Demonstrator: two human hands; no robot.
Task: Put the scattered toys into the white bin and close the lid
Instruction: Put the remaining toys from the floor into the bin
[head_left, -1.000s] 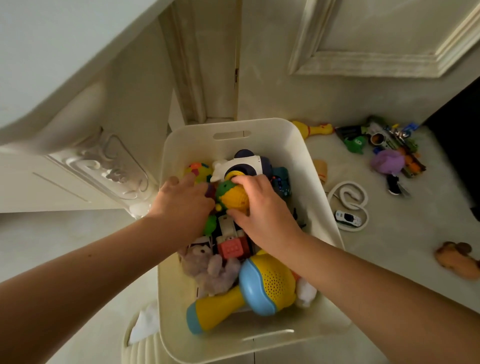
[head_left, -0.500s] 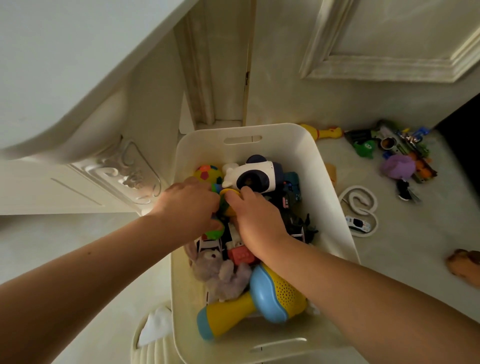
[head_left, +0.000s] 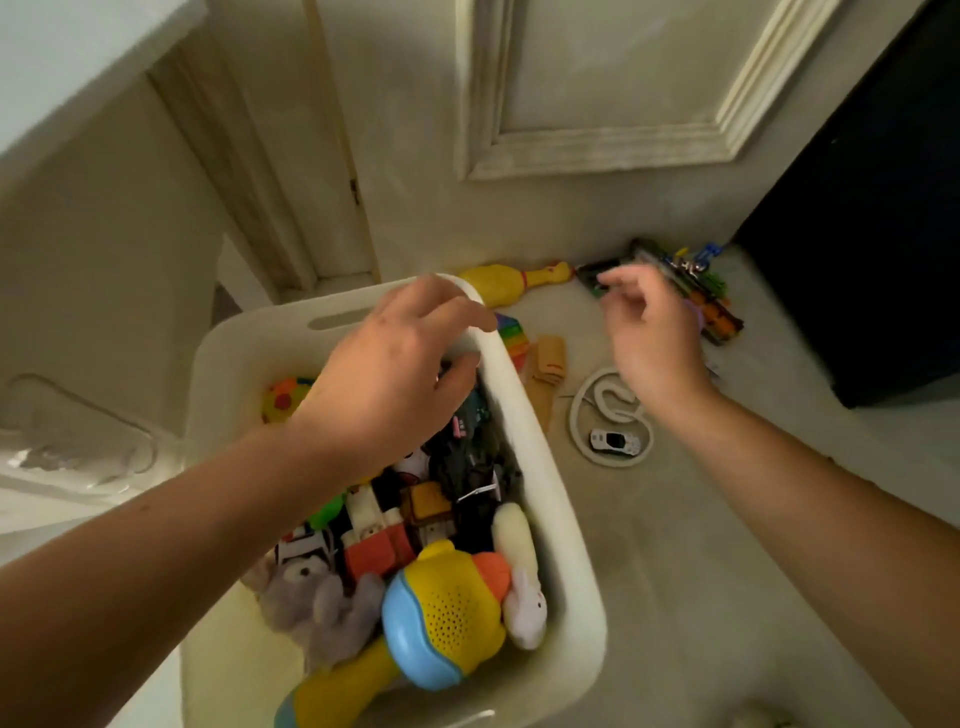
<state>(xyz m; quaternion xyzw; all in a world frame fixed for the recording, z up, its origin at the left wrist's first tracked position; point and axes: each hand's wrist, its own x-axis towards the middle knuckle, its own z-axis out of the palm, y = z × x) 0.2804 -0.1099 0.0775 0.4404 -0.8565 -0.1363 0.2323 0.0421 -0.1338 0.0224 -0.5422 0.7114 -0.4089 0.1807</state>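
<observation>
Head view: left hand (head_left: 395, 374) over the white bin (head_left: 569, 561) and right hand (head_left: 654, 343) near the toy pile (head_left: 722, 317) are held loosely curled, empty; lid closure could be blocked by heaped toys (head_left: 441, 613).

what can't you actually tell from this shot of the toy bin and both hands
Head view, the only one:
- Toys under the left hand: hidden by it.
- The floor toy pile: motion-blurred and partly behind the right hand; pieces unidentifiable.
- Whether the right hand holds anything: too blurred.
- Near end of the white bin: cut off by the bottom edge.
- The lid: not made out anywhere.
</observation>
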